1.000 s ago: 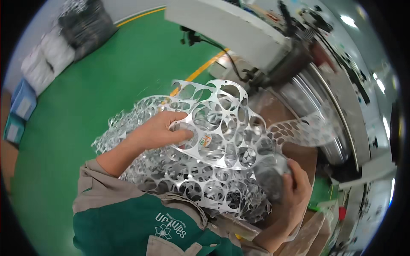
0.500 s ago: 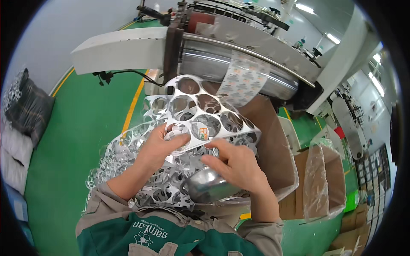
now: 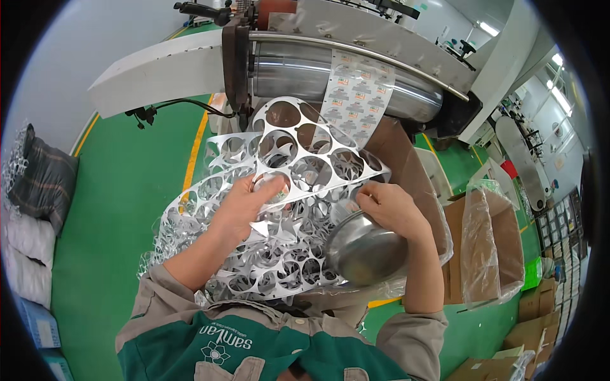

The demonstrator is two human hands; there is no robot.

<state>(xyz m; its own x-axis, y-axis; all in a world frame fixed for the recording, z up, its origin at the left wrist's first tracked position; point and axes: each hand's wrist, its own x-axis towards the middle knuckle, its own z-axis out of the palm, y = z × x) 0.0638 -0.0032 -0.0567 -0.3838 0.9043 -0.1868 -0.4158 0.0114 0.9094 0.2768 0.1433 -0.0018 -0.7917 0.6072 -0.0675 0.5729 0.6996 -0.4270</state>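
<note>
Factory production floor, evidenced by glossy green flooring (image 3: 121,209), painted yellow floor line (image 3: 196,155), white-cased industrial machine (image 3: 159,75) with polished silver metal roller (image 3: 289,76), printed white film strip (image 3: 359,95), plastic-lined brown cardboard carton (image 3: 506,254).

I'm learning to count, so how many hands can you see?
2: the left hand grips the silvery holey sheet; the right hand is by the metal bowl. No others show.

Punched sheets (image 3: 287,230) before roller (image 3: 289,71), carton (image 3: 453,254) rightward
</note>
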